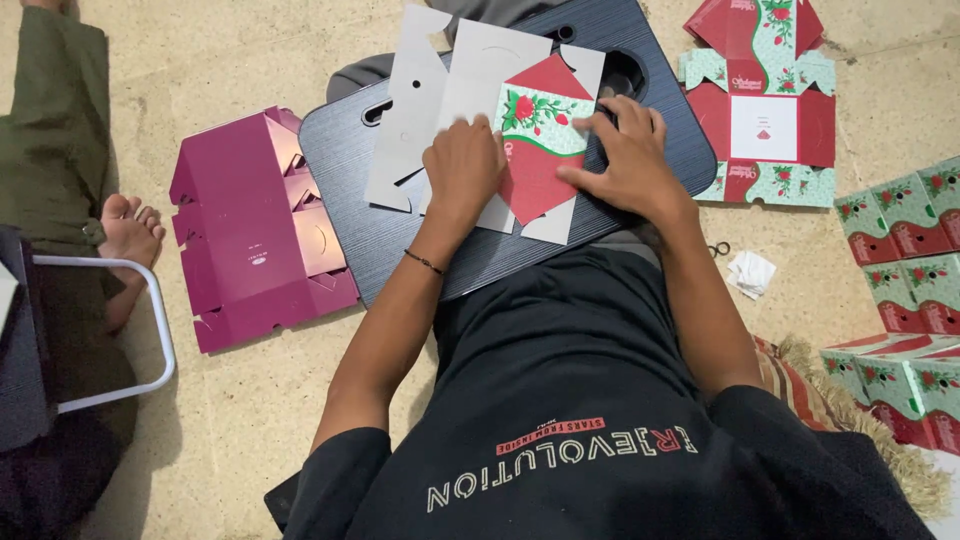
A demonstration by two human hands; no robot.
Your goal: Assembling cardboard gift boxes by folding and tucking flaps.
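Over on the left, a bare foot [128,228] of another person rests on the floor [230,60], beside a white chair frame [150,330]; next along, a flat magenta box blank [255,230] lies unfolded, half under the edge of the dark lap board [340,190]; that board serves as the tabletop here. On it sits the flat carton blank [480,90], grey side up with one red-and-green flowered flap [540,130] turned over; thin card by the look of it, light, stiff along the panels and ready to bend only at the scored creases, so I'd say take it by the panel edges and not the little tabs, which look easy to tear. The left hand [462,165] is curled down, knuckles pressing the card flat; the right hand [625,150] is spread wide, fingers pinning the flowered flap at its fold. Further right, another printed blank [765,110] lies open on the floor, a crumpled scrap of paper [750,272] near it, and finished green-and-red boxes [900,230] stacked at the far edge; nothing crowds the board itself.
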